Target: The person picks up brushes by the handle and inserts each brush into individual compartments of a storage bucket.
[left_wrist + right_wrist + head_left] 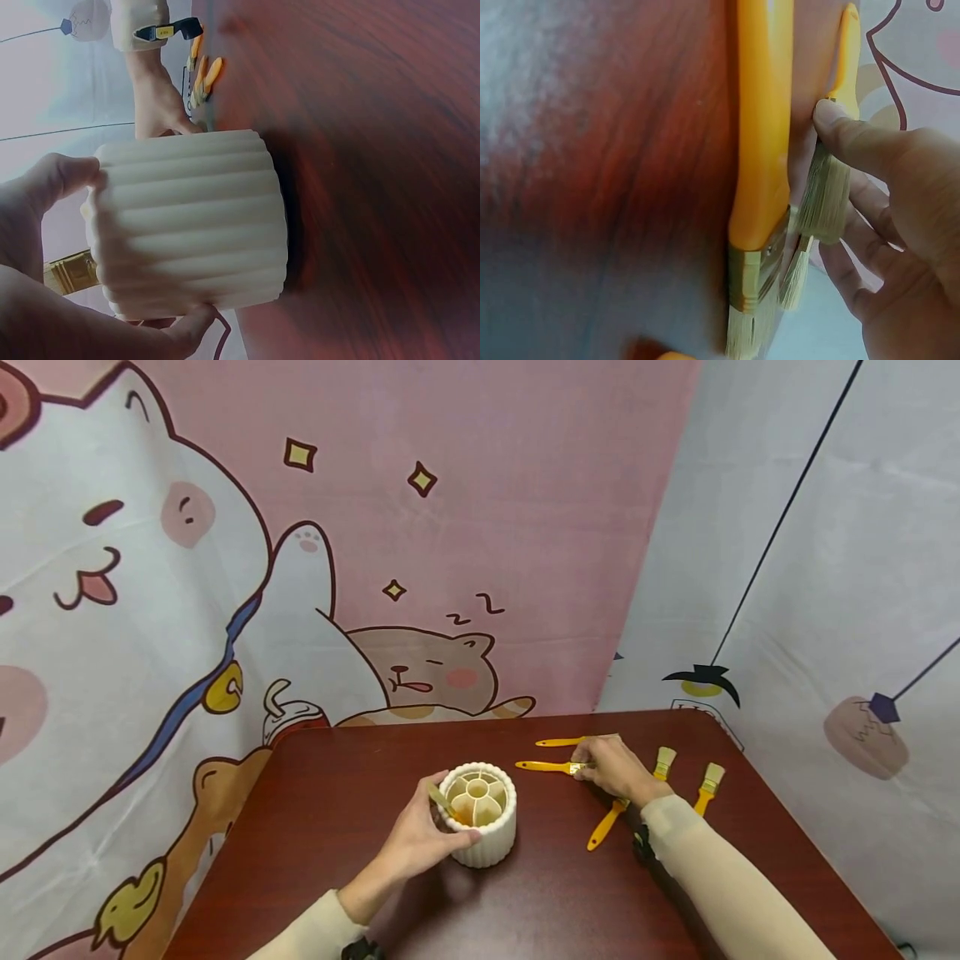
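My left hand grips a white ribbed round holder from its left side, thumb near the front rim. Its top is split into several compartments round a central one. One paintbrush stands in a left compartment, bristles up and leaning outward. On the right, my right hand pinches another paintbrush around its metal band, with the yellow handle pointing left. In the right wrist view the thumb lies across that band, and the pale bristles hang below it.
Behind the right hand lies another yellow-handled brush. A brush lies nearer, below the right wrist, and two more brushes, one upper and one farther right, lie beyond the forearm. All are on the dark red table. A cartoon-printed cloth hangs behind.
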Demonstrator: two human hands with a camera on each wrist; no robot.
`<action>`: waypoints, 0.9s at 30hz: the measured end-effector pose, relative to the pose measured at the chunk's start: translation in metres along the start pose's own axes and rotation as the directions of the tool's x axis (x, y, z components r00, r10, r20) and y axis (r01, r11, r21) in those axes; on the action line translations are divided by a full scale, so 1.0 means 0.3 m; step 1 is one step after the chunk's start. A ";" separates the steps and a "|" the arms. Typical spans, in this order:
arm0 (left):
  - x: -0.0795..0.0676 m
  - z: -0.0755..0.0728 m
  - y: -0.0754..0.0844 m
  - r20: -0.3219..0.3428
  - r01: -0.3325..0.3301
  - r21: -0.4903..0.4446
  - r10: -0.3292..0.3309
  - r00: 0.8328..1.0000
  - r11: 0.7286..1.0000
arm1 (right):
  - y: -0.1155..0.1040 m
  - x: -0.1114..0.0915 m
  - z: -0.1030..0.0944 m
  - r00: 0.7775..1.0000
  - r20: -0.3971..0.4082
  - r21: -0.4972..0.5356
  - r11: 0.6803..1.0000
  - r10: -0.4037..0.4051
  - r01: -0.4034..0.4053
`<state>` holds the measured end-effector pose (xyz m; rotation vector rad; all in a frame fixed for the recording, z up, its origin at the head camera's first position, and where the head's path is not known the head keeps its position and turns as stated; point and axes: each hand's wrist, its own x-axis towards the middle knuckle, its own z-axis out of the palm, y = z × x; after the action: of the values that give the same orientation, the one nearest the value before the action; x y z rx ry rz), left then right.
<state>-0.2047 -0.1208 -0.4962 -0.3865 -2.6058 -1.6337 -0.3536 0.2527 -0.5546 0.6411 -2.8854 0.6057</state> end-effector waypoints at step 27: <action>-0.023 0.015 0.013 -0.062 0.033 0.009 -0.032 0.998 0.999 | -0.084 -0.071 -0.061 0.987 -0.149 0.138 0.987 -0.057 0.078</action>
<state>-0.1968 -0.1165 -0.4958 -0.2898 -2.5874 -1.6137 -0.3229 0.2473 -0.5332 0.6809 -2.6931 0.8203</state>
